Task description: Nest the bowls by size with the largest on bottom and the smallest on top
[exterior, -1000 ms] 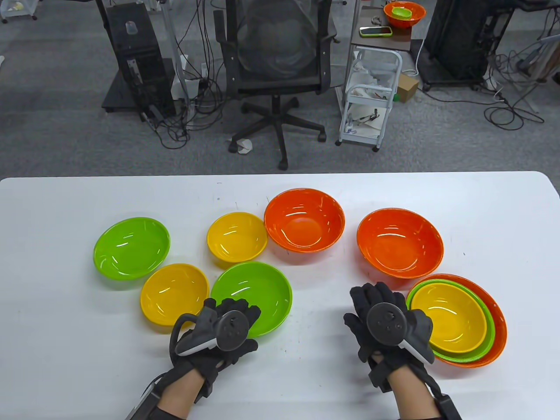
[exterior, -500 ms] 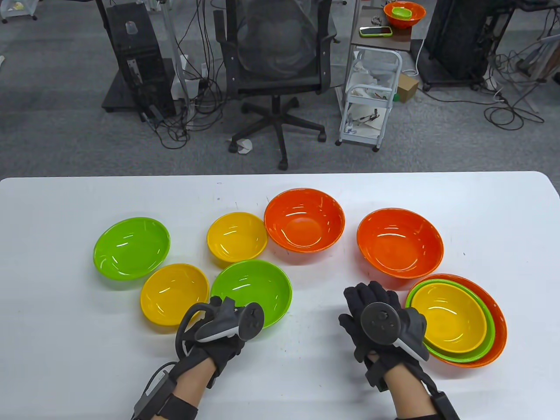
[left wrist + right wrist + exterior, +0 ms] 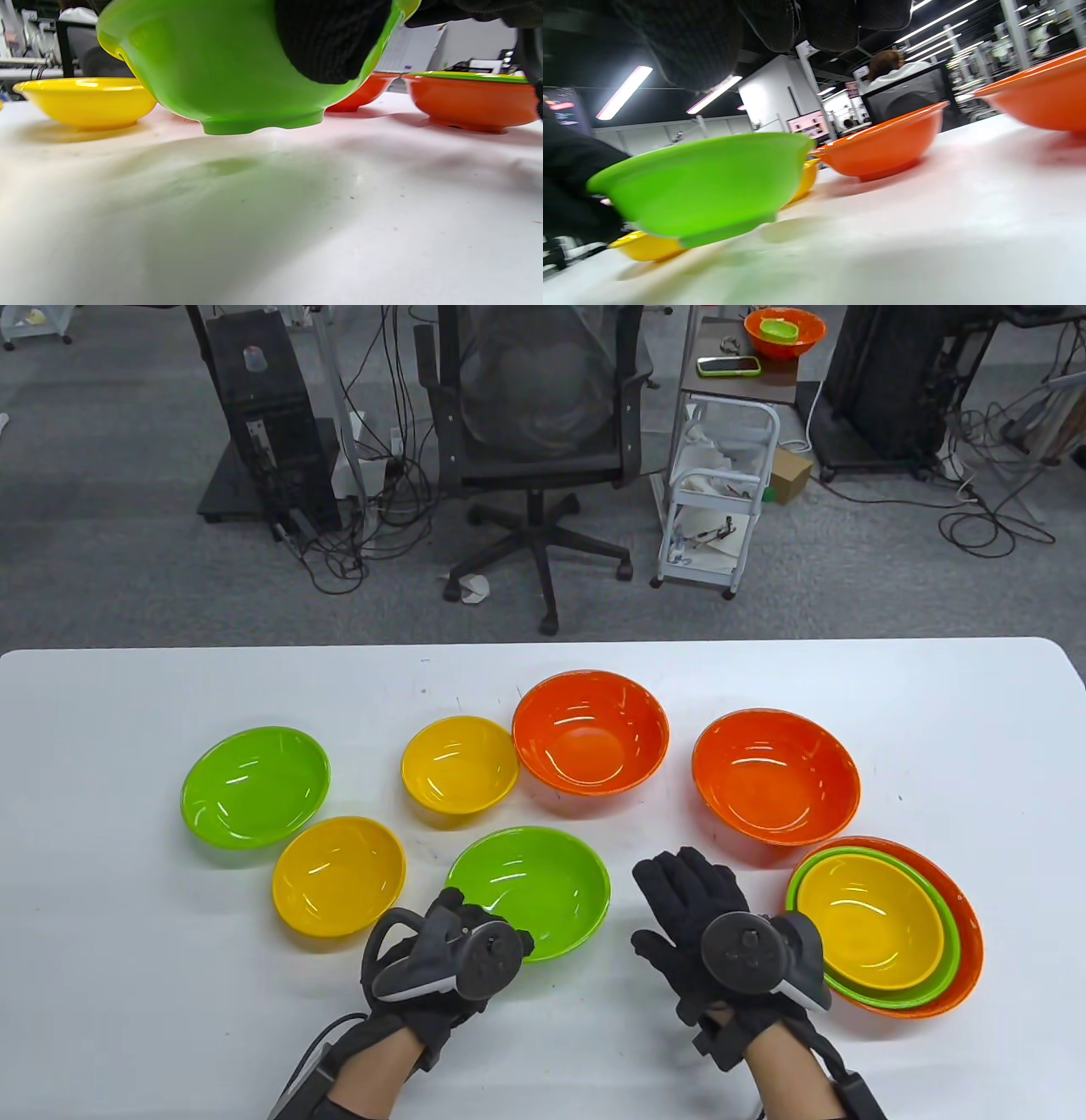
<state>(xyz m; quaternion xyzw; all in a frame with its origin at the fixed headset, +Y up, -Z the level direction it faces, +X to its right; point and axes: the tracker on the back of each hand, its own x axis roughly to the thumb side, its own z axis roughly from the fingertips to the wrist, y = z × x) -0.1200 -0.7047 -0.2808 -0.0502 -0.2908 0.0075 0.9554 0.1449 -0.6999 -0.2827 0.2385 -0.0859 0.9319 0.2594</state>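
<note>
My left hand (image 3: 462,929) grips the near rim of a green bowl (image 3: 530,891) and holds it just above the table; the left wrist view shows the bowl (image 3: 220,72) lifted, with a gloved finger (image 3: 331,42) on its outer wall. My right hand (image 3: 687,916) is open, fingers spread, just right of that bowl and touching nothing. A nested stack (image 3: 882,933) of orange, green and yellow bowls sits at the right front. Two orange bowls (image 3: 591,732) (image 3: 775,774), two yellow bowls (image 3: 459,764) (image 3: 338,875) and a second green bowl (image 3: 254,785) stand loose on the table.
The white table (image 3: 127,1001) has bare surface at the far left, the far right and along the front edge. Beyond the far edge stand an office chair (image 3: 539,432), a white cart (image 3: 721,509) and cables on the floor.
My left hand has taken the green bowl by its near rim, lifted it and carried it to the right. My right hand has opened and shifted left toward it.
</note>
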